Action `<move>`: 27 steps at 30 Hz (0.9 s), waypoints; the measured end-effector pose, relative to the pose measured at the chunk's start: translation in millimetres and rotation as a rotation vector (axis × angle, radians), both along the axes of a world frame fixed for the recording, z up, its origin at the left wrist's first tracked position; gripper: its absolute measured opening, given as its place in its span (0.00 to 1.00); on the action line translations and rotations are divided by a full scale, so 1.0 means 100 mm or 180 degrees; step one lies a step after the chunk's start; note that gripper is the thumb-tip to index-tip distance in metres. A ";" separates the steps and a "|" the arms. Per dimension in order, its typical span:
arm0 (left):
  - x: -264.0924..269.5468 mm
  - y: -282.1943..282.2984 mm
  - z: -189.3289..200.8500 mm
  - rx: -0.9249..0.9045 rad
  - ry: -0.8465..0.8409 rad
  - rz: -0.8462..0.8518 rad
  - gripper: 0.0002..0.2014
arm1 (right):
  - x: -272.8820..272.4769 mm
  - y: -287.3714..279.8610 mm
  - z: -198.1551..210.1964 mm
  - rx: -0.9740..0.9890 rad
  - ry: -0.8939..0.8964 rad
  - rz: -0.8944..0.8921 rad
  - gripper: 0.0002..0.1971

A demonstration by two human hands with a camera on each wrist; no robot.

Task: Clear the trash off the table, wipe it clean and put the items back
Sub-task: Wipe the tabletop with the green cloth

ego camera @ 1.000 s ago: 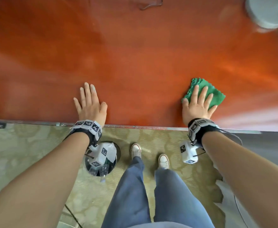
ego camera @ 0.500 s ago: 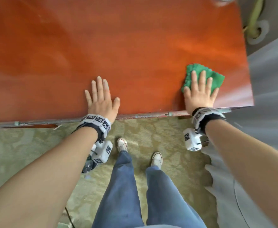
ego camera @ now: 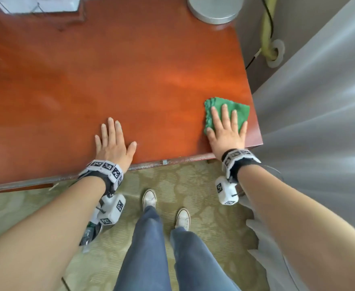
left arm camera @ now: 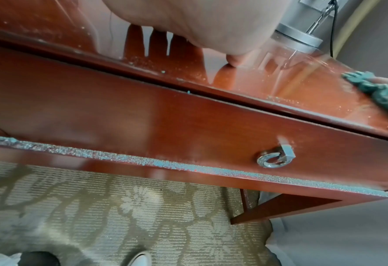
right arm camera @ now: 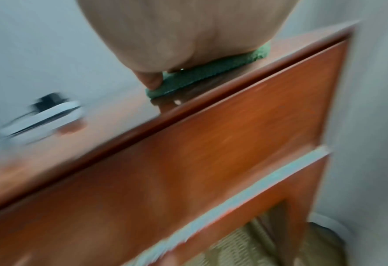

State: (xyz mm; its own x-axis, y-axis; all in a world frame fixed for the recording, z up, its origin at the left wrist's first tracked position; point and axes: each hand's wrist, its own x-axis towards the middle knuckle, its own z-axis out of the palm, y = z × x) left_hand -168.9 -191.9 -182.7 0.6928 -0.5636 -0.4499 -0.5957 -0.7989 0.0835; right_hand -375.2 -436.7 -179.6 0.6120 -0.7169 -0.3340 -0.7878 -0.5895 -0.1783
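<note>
one green cloth (ego camera: 236, 111), two flat hands (ego camera: 113, 143)

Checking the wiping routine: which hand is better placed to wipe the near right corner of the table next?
Right. The right hand already lies flat on the green cloth near that corner of the table. The left hand rests bare on the wood, farther left, with no cloth.

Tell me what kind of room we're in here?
Probably a hotel room or bedroom. A polished red desk with a ring-pull drawer stands on patterned carpet, a pale curtain hangs at its right end, and a round metal base, maybe a lamp's, sits at the back.
</note>
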 end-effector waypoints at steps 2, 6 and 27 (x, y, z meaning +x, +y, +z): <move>-0.02 -0.11 0.01 0.0058 -0.0011 -0.0061 0.38 | -0.18 -0.36 0.06 0.0147 0.0069 -0.0728 0.32; -0.02 -0.52 0.02 -0.0003 0.0062 -0.0137 0.39 | 0.19 -0.17 0.09 0.0110 0.0184 -0.0265 0.35; 0.62 -1.76 -0.01 -0.0026 0.0072 -0.0639 0.37 | 1.74 -1.03 0.15 0.0284 0.0146 0.1341 0.35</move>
State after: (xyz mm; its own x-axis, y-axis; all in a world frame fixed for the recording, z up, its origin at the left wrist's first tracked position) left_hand -107.3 -368.0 -183.4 0.5560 -0.6930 -0.4589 -0.7407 -0.6636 0.1046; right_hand -201.0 -539.5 -164.1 0.8281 -0.3746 -0.4171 -0.4899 -0.8453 -0.2134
